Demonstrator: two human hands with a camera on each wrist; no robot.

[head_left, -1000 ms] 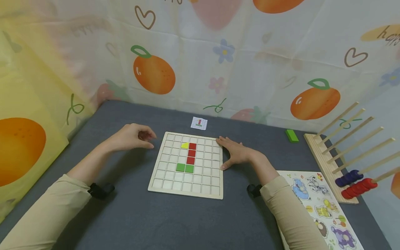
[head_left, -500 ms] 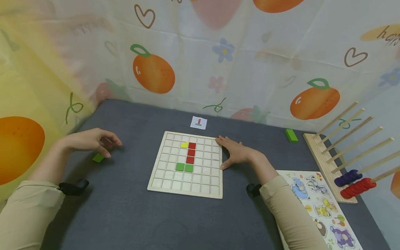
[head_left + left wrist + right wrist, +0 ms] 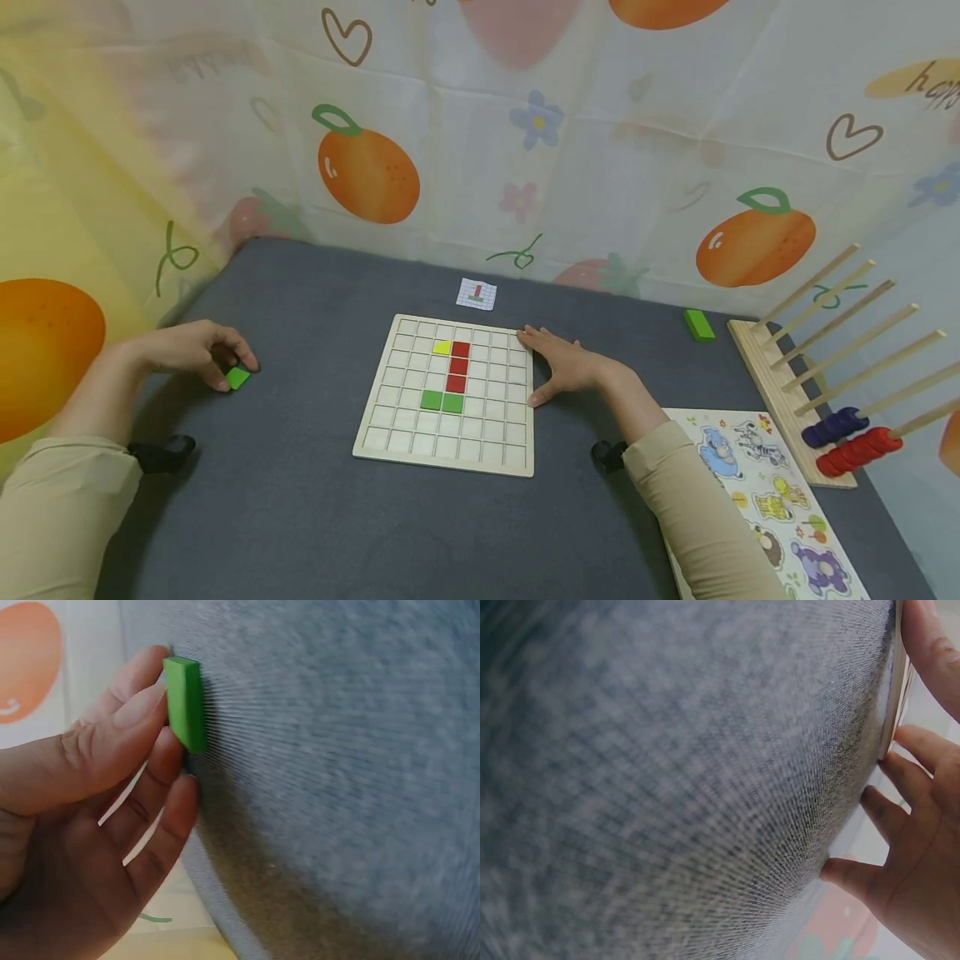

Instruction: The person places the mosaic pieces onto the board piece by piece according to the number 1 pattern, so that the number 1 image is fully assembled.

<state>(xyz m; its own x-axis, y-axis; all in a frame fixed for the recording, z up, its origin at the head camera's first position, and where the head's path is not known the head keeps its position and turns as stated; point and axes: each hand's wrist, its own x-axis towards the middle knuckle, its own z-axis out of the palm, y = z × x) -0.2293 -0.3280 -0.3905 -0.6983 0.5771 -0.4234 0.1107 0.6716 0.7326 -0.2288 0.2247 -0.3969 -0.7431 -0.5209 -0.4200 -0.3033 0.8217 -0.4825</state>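
Observation:
My left hand (image 3: 197, 353) is at the left of the table, thumb and fingers pinching a small green block (image 3: 237, 378). In the left wrist view the block (image 3: 184, 703) lies close to the cloth, the thumb tip along one side. Mid-table lies a pale wooden grid board (image 3: 480, 433). On it a column of red squares (image 3: 458, 367) stands above two green squares (image 3: 442, 402), with a yellow piece (image 3: 442, 347) beside the top red one. With fingers spread, my right hand (image 3: 567, 363) rests at the board's right edge; fingertips touch that edge (image 3: 889, 720) in the right wrist view.
Behind the board lies a small printed card (image 3: 476, 294). Another green block (image 3: 699, 326) sits at the back right, near a wooden peg rack (image 3: 787, 400) with blue and red beads. An animal picture board (image 3: 738, 467) lies partly under the right forearm.
My left hand has moved left from beside the grid board, lowered to the green block and taken it between thumb and fingers. The right hand has stayed at the board's edge.

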